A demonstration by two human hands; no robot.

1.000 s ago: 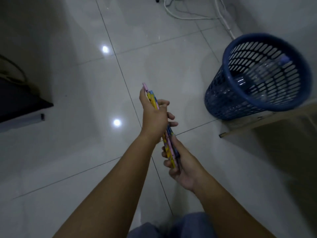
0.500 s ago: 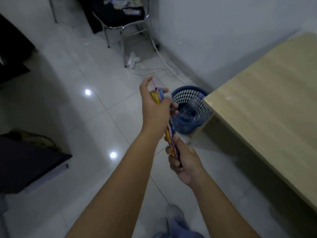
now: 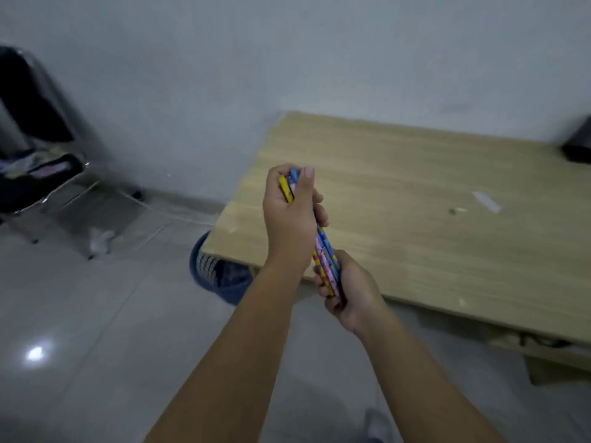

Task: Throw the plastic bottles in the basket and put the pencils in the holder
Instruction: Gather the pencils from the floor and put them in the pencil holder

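Over the near left corner of the desk (image 3: 415,225), both hands hold one bundle of pencils (image 3: 326,260). Left hand (image 3: 289,219) is wrapped around the upper part of the bundle, fingers (image 3: 319,215) curled closed on it, thumb up beside the yellow and blue pencil ends that poke out at the top. Right hand (image 3: 350,290) is clenched around the lower part, pink, yellow and blue patterned shafts showing between the two hands. Bundle tilts, top leaning left and away. Blue basket (image 3: 217,273) stands on the floor (image 3: 96,314) just under the desk's left corner, partly hidden by the desk edge and the left forearm; contents too blurry to tell. Desk top is light wood with a few small specks. Dark object (image 3: 579,145) at far right edge of desk, blurred. Chair (image 3: 38,174) with stuff on it stands by the wall at left.
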